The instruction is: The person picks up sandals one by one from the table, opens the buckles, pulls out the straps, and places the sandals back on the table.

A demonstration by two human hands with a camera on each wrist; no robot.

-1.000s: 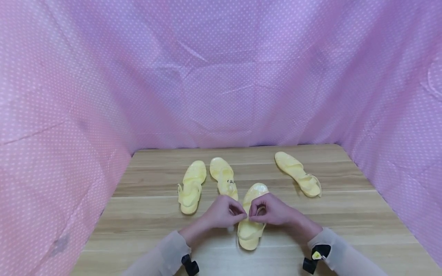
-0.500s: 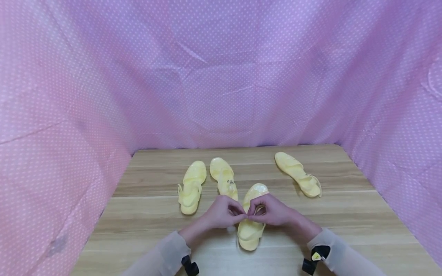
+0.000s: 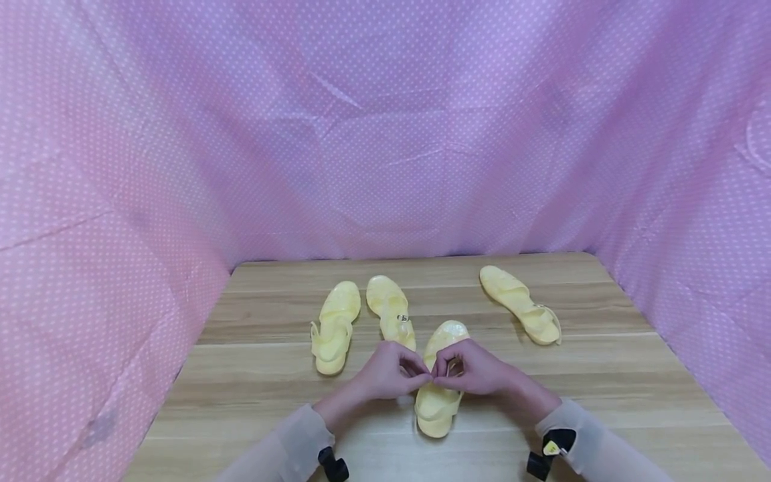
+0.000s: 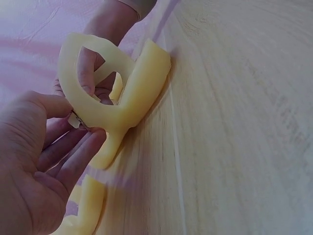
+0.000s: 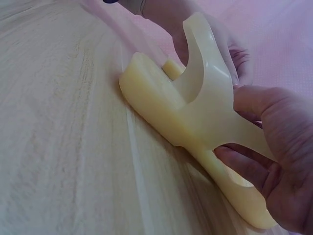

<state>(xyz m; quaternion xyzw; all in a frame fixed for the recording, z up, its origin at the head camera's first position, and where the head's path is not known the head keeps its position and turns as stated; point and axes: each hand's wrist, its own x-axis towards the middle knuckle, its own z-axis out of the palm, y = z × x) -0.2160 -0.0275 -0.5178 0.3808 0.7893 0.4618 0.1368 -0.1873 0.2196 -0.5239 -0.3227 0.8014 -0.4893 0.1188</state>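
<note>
A pale yellow sandal (image 3: 435, 410) lies on the table, toe pointing away, between my two hands. At its left side my left hand (image 3: 391, 370) pinches the strap by a small metal buckle (image 4: 79, 121), thumb on top and fingers beneath. From the other side my right hand (image 3: 476, 367) pinches the strap too, its thumb and fingers bent around it in the right wrist view. Both sets of fingertips meet over the middle of the sandal. The heel strap (image 5: 208, 54) stands up in a loop. Fingers hide the exact fastening point.
Behind my left hand lies a second yellow sandal (image 3: 388, 301) with a buckle. Another sandal (image 3: 336, 321) is farther left, and one more (image 3: 518, 301) lies at the back right. Pink dotted cloth (image 3: 385, 167) surrounds the wooden table (image 3: 253, 381).
My fingertips have shifted only slightly, drawing closer together at the buckle. The sandals have stayed where they were.
</note>
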